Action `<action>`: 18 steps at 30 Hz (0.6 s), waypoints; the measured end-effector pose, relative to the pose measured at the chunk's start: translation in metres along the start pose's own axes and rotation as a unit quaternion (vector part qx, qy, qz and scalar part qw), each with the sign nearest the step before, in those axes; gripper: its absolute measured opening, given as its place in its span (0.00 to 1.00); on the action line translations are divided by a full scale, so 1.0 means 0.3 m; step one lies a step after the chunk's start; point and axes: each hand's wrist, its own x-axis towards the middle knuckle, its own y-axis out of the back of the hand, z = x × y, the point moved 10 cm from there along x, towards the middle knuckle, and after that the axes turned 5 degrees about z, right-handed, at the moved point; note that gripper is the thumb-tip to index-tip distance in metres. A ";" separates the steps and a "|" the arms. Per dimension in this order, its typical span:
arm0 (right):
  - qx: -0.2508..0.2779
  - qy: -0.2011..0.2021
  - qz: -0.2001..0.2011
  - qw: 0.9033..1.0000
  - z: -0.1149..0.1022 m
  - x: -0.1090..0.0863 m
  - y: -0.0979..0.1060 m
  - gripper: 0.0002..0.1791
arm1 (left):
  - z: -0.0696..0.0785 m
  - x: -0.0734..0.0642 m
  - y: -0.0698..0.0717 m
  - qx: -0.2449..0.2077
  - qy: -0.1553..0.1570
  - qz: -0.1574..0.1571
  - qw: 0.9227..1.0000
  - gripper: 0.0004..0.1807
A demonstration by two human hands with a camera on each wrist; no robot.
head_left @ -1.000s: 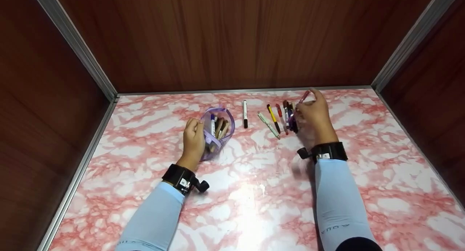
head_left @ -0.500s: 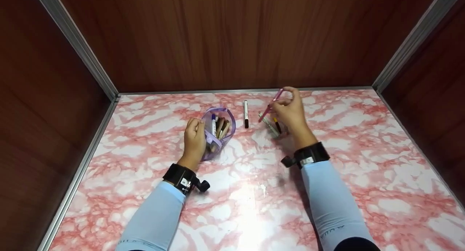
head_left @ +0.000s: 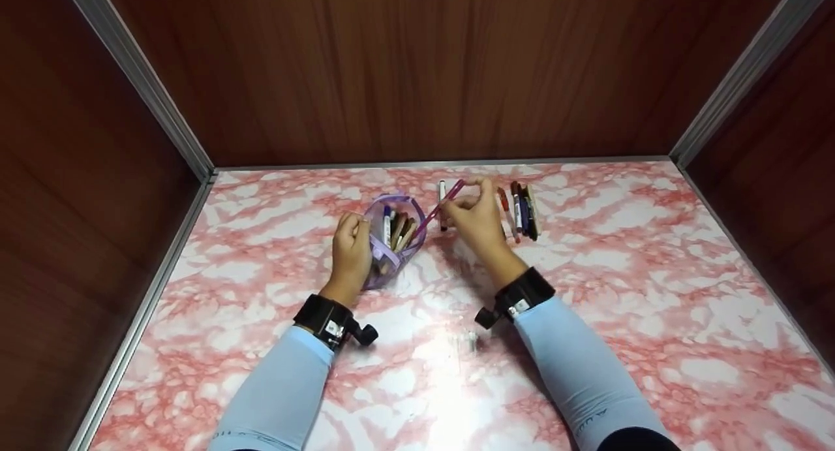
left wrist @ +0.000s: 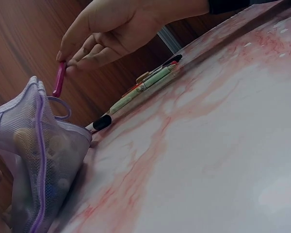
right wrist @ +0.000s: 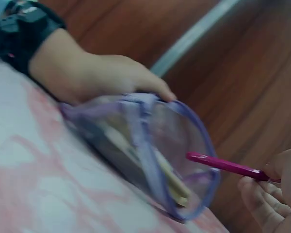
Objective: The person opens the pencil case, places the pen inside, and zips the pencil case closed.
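Observation:
My left hand (head_left: 351, 248) grips the near left edge of a purple mesh pencil pouch (right wrist: 144, 141), whose mouth gapes toward the right. Several pens and markers (head_left: 399, 229) lie inside it, seen through the mesh. Between thumb and fingers, my right hand (head_left: 476, 219) pinches a magenta pen (right wrist: 228, 166). The pen slants down to the left, its lower end right at the pouch's mouth in the head and right wrist views. Behind this pen lies a white marker with a black cap (head_left: 442, 188), partly covered by the right hand.
Right of the hand, a red pen (head_left: 503, 200) and several dark markers (head_left: 524, 209) lie in a row on the red-and-white marbled table (head_left: 652, 294). A light green pen (left wrist: 144, 86) shows in the left wrist view. Brown panels (head_left: 417, 72) wall the table's back and sides.
My right hand has carried the magenta pen leftward from the row of pens to the pouch's mouth. My left hand stays on the pouch, nearly still.

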 end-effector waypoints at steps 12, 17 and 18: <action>-0.041 -0.009 -0.084 0.996 0.056 -0.100 -0.148 0.26 | -0.001 -0.003 -0.017 -0.018 -0.015 -0.013 1.000 0.13; -0.162 0.017 -0.183 0.970 0.061 -0.123 -0.202 0.22 | -0.001 -0.002 -0.011 -0.015 -0.018 -0.010 1.000 0.13; -0.180 0.026 -0.205 0.962 0.060 -0.128 -0.213 0.23 | -0.002 -0.002 -0.010 -0.014 -0.016 -0.010 1.000 0.13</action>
